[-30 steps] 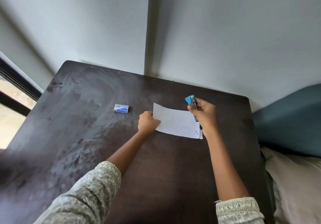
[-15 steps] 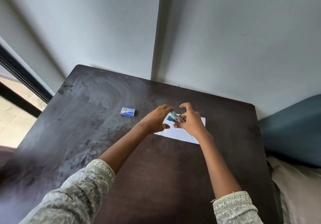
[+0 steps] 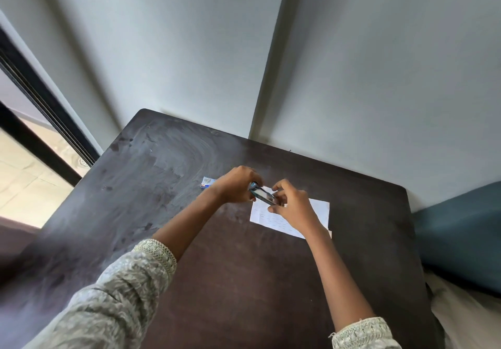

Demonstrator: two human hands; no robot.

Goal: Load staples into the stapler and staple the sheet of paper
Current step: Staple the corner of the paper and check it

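Note:
A small blue stapler is held above the table between both hands, its metal channel facing up. My left hand grips its far left end. My right hand pinches its near right end with thumb and fingers. Under my right hand a white sheet of paper lies flat on the dark table. A little blue and white staple box rests on the table just left of my left hand, partly hidden by it.
The dark wooden table stands against a pale wall. A blue cushion and light bedding lie past the table's right edge. A dark-framed window is at the left.
My left hand let go of the paper and took the stapler's left end. My right hand carried the stapler left, off the paper's right edge. Both hands now hold it above the sheet.

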